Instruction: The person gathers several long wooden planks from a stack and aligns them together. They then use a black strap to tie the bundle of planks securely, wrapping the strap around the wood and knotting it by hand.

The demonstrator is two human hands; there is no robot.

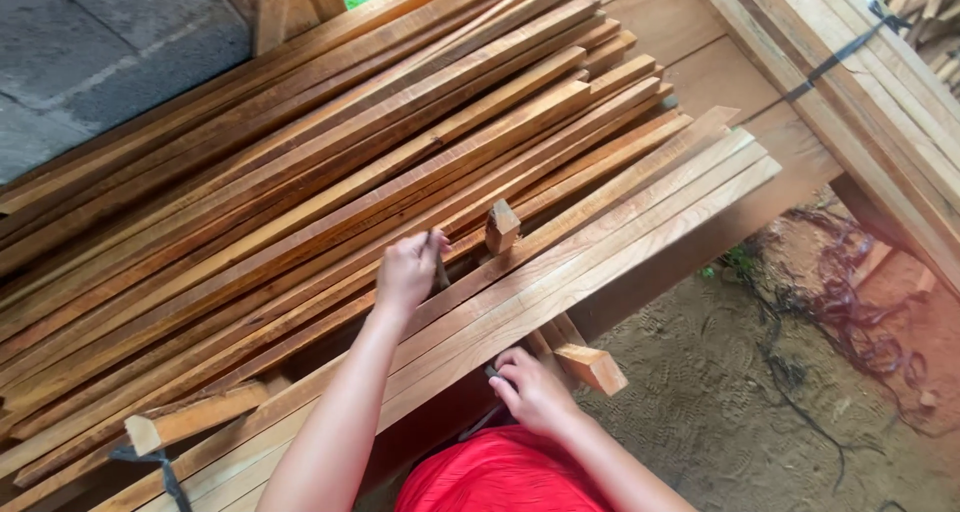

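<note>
Two bare hands are at work over a big heap of wooden strips [330, 172], far too many to count, all running from about 8 o'clock up toward 2 o'clock. The left hand [408, 270] sits near the middle of the view, its fingers closed together around a thin dark tool [440, 270]; only a sliver of that tool shows past the fingers, so I cannot tell what kind it is. Just beside it, toward 3 o'clock, one short wooden stub [501, 226] stands up out of the strips.

The right hand [535, 390] is lower, at roughly 5 o'clock, curled on the near edge of the paler planks [600, 232], of which I count about four lying flat side by side. Its fingertips press on something small and dark [493, 373], mostly hidden under the hand, and whether the hand actually grips it I cannot tell. A second short block [592, 366] juts out just to the right of that hand, and a third cut end [150, 432] shows at 8 o'clock.

At 1 o'clock one strapped bundle of boards [880, 102] is cut off by the frame. Red clothing [500, 472] fills the bottom edge, cropped. Sandy ground [760, 392] with tangled dark cords lies at 4 o'clock.
</note>
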